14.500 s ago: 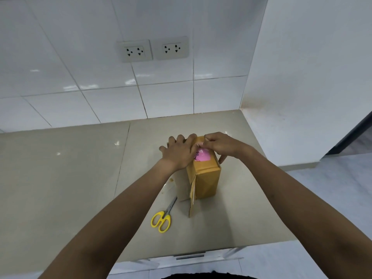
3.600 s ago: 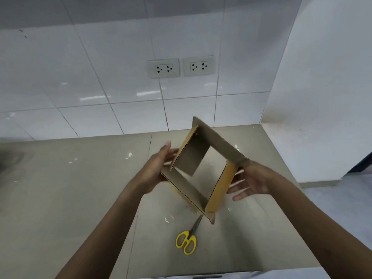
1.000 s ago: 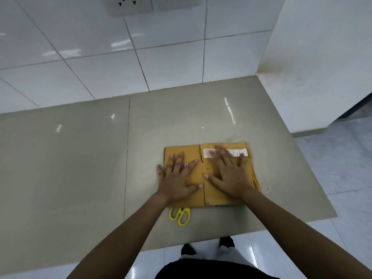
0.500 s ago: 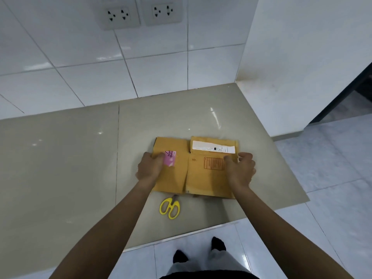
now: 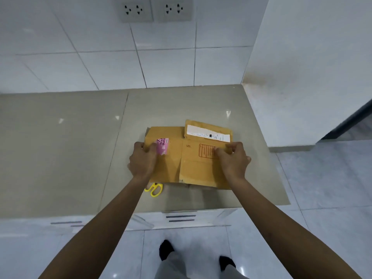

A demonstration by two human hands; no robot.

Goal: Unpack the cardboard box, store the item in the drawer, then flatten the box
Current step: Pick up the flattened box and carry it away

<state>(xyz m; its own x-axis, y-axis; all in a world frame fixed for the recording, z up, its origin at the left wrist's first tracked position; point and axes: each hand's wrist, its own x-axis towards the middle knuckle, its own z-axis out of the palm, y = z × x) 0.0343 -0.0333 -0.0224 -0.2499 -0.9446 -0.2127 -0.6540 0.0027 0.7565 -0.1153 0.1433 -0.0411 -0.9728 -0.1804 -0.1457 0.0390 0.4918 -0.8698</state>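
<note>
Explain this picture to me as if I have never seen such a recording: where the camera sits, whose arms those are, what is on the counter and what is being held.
There is no machine here. One wide-angle camera is worn on a person's head and looks forward and down, so the two arms reaching in from below are that person's own. On the beige counter lies a flattened cardboard box bearing a pink sticker and a white shipping label. The left hand grips its left edge, the right hand its right edge. Yellow-handled scissors peek out from under the box's near edge. Two wall sockets sit on the tiled wall above.
</note>
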